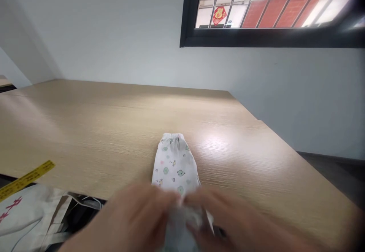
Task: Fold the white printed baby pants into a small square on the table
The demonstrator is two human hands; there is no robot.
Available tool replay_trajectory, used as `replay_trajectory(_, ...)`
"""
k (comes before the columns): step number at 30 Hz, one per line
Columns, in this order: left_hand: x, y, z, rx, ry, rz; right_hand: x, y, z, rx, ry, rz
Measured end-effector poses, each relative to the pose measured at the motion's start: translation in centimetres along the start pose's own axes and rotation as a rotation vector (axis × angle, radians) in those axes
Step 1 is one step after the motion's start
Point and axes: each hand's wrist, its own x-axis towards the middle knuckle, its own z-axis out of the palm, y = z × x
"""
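A small white printed garment (173,164) lies on the wooden table in front of me, its gathered elastic end pointing away. Green, pink and yellow little figures dot the cloth. Whether it is a trouser leg or a sleeve I cannot tell. My left hand (139,210) and my right hand (219,214) meet over its near part, with fingertips close together. Both are blurred by motion, and their fingers look closed on the cloth. The near end of the garment hangs below them toward the bottom of the view, partly hidden.
The wooden table (99,119) reaches back to a pale wall. Yellow tape (27,179) with dark writing crosses its front left edge. Below that edge is a white bag (23,214) with red characters, beside dark items and a cable. A barred window (256,5) is at upper right.
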Motion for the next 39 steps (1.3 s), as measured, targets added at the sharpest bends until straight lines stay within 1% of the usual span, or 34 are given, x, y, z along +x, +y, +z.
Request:
replay_trajectory(1,1.7,-1.2,-0.1,-0.001,0.024,-0.049,1.6,0.9,-0.7,0.012,0.078,0.035)
replay_trajectory(2,3.5,-2.6,-0.1,-0.009,0.021,-0.097,3.4,2.2,-1.3,0.028,0.125,0.077)
replay_trajectory(4,7.4,-5.5,0.1,-0.036,-0.022,-0.198,6.9,5.3,-1.9,0.037,0.160,0.160)
replay_trajectory(5,9.1,-7.1,0.4,-0.035,-0.048,-0.248,8.5,7.0,-1.9,0.042,0.162,0.240)
replay_trajectory(7,11.7,-9.9,1.6,-0.040,-0.078,-0.305,11.0,10.2,-1.5,0.024,0.177,0.323)
replay_trajectory(8,12.5,-11.1,2.4,-0.047,-0.096,-0.315,11.8,11.6,-1.1,0.017,0.170,0.359)
replay_trajectory(10,13.2,-13.1,4.1,-0.069,-0.133,-0.307,12.7,13.7,-0.1,0.002,0.148,0.403)
replay_trajectory(11,13.2,-13.7,5.0,-0.080,-0.149,-0.297,12.8,14.4,0.2,-0.004,0.137,0.415)
replay_trajectory(13,12.8,-14.4,6.1,-0.092,-0.147,-0.284,12.5,15.1,0.7,-0.015,0.130,0.415)
replay_trajectory(14,12.5,-14.4,6.3,-0.094,-0.130,-0.284,12.1,15.2,0.8,-0.023,0.141,0.405)
replay_trajectory(16,11.8,-13.9,6.1,-0.101,-0.082,-0.292,11.3,14.7,0.5,-0.045,0.189,0.351)
replay_trajectory(18,10.9,-12.7,5.2,-0.125,-0.045,-0.298,10.2,13.5,0.1,-0.059,0.223,0.258)
replay_trajectory(19,10.3,-11.9,4.7,-0.157,-0.042,-0.293,9.6,12.8,-0.1,-0.057,0.204,0.192)
replay_trajectory(20,9.8,-10.9,4.3,-0.214,-0.049,-0.282,8.9,11.9,-0.2,-0.053,0.152,0.115)
replay_trajectory(21,9.2,-10.0,4.0,-0.291,-0.070,-0.266,8.2,11.0,-0.1,-0.052,0.073,0.042)
replay_trajectory(23,8.0,-8.3,4.0,-0.467,-0.167,-0.193,6.7,9.3,0.3,-0.057,-0.127,-0.058)
replay_trajectory(24,7.6,-7.7,4.3,-0.529,-0.238,-0.134,6.0,8.5,0.7,-0.063,-0.213,-0.085)
replay_trajectory(25,7.3,-7.3,4.9,-0.547,-0.307,-0.064,5.4,7.8,1.2,-0.070,-0.268,-0.100)
replay_trajectory(26,7.2,-7.2,5.7,-0.512,-0.366,0.013,4.8,7.2,1.7,-0.072,-0.294,-0.104)
replay_trajectory(27,7.4,-7.5,6.5,-0.444,-0.410,0.087,4.3,6.7,2.2,-0.071,-0.303,-0.113)
replay_trajectory(29,8.4,-8.8,8.2,-0.253,-0.427,0.176,3.3,5.8,2.9,-0.066,-0.309,-0.127)
replay_trajectory(31,10.3,-10.7,9.3,-0.078,-0.385,0.173,2.6,4.9,3.2,-0.054,-0.343,-0.125)
replay_trajectory(33,12.4,-12.8,9.7,0.042,-0.313,0.078,1.9,4.1,3.3,-0.049,-0.372,-0.124)
replay_trajectory(36,14.8,-15.1,9.1,0.103,-0.218,-0.106,1.1,2.7,3.3,-0.034,-0.371,-0.122)
replay_trajectory(38,15.3,-15.8,8.3,0.098,-0.179,-0.191,0.9,1.9,3.0,0.027,-0.362,-0.145)
replay_trajectory(39,15.2,-15.8,7.8,0.092,-0.164,-0.217,0.8,1.7,2.9,0.066,-0.340,-0.167)
